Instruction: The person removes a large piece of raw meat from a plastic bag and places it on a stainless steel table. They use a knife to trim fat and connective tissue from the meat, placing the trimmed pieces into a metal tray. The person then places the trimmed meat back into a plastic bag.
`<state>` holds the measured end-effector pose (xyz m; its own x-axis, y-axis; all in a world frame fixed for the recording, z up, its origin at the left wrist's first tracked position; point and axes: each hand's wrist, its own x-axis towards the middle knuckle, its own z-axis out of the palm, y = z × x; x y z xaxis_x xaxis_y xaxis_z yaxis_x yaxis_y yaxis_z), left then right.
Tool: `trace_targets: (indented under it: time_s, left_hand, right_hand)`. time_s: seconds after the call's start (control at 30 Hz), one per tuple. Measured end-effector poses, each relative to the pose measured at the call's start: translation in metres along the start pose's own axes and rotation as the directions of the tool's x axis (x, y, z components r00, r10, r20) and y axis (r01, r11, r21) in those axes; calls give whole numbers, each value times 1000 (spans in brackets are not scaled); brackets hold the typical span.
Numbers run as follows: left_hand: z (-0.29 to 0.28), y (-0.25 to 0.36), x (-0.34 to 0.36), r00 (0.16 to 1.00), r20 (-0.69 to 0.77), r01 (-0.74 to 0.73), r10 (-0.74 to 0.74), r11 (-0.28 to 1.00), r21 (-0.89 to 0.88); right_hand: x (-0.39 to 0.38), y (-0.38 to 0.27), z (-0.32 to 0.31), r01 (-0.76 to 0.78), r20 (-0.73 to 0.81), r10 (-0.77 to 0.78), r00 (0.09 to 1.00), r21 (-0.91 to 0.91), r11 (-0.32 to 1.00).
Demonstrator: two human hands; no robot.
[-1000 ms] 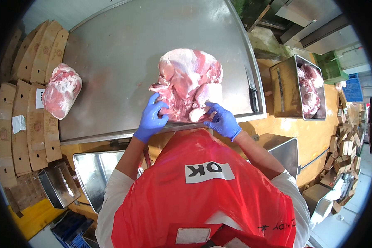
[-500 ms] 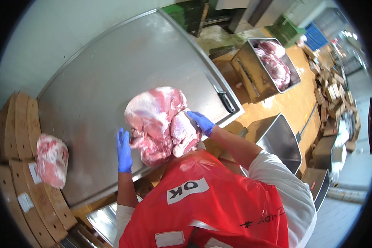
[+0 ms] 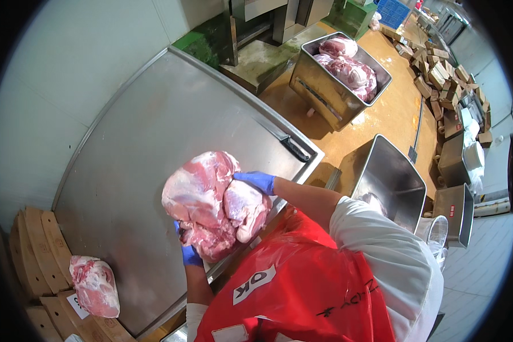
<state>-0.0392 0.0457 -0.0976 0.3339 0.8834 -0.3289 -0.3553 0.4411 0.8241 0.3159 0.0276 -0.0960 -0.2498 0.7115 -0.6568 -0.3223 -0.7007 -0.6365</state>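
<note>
A large raw meat cut (image 3: 202, 191), pink-red with white fat, is at the near edge of the steel table (image 3: 154, 125). My blue-gloved left hand (image 3: 191, 255) grips its lower left side, most of the fingers hidden beneath or behind it. At the right, my gloved right hand (image 3: 257, 181) is wrapped over the meat, fingertips tucked into a fold between two lobes. Beyond that hand, a black-handled knife (image 3: 294, 149) lies along the table's right edge. A smaller piece of meat (image 3: 95, 286) rests on cardboard boxes at the left.
Brown cardboard boxes (image 3: 45, 251) line the table's left side. To the right stand a steel bin holding several meat cuts (image 3: 339, 119) and another steel bin (image 3: 402, 196), nearer me. Wooden-looking blocks or small cartons (image 3: 439, 74) are heaped at the far right. A wall borders the table's far left.
My left hand has moved in from beside the meat and gripped it. My right hand has shifted farther over its top. The view has turned, so the surroundings sit differently.
</note>
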Motion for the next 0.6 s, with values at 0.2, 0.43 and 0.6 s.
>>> trace_targets:
  time_s: [0.2,0.43,0.6]
  left_hand:
    - [-7,-26,8,999,-5,-51,51,997,54]
    - [50,-17,-35,993,-23,112,-116,984,-137]
    - [155,31,-38,998,49,12,-28,956,293]
  right_hand:
    - [4,-5,-6,68,-68,-68,995,-1,998]
    - [-60,-49,-29,125,8,-125,992,31,992]
    - [-122,-69,-77,313,-35,-311,950,45,949]
